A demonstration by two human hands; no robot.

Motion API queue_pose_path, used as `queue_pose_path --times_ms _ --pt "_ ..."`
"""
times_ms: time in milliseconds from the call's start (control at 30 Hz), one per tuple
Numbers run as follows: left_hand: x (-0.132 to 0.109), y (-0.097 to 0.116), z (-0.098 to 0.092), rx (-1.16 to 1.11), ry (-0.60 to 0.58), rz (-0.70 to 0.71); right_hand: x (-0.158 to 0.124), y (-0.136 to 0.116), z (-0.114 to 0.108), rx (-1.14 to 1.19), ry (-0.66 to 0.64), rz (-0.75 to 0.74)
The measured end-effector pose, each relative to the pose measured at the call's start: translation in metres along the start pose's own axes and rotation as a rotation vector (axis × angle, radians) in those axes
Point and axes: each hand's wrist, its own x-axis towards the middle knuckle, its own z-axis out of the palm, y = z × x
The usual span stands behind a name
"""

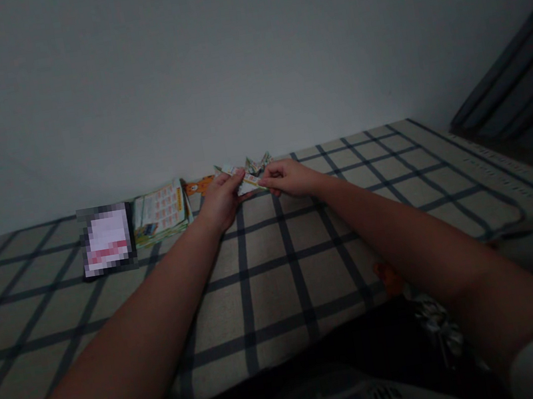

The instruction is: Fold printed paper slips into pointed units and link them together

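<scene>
Both hands meet over the far middle of the table around a folded piece of printed paper. My left hand is closed on its left part, with the thumb lying on top. At the paper's right end, my right hand pinches the edge between thumb and fingers. Just behind them stands another folded paper piece with pointed tips. To the left of my left hand lies a stack of printed sheets, white with red and green print.
A dark-edged device with a blurred-out screen lies left of the sheets. A checked cloth covers the table, which meets a plain wall at the back. Grey curtain folds hang at the right.
</scene>
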Motion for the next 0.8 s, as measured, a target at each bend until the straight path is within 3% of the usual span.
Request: queue_pose_path --times_ms 467,800 --pt "0.002 -0.005 -0.002 -0.014 -0.044 -0.005 -0.001 0.007 -0.002 -0.006 -0.064 0.047" --pt "0.007 -0.010 -0.002 0.001 -0.098 -0.010 0.000 0.006 0.000 -0.063 -0.073 -0.009"
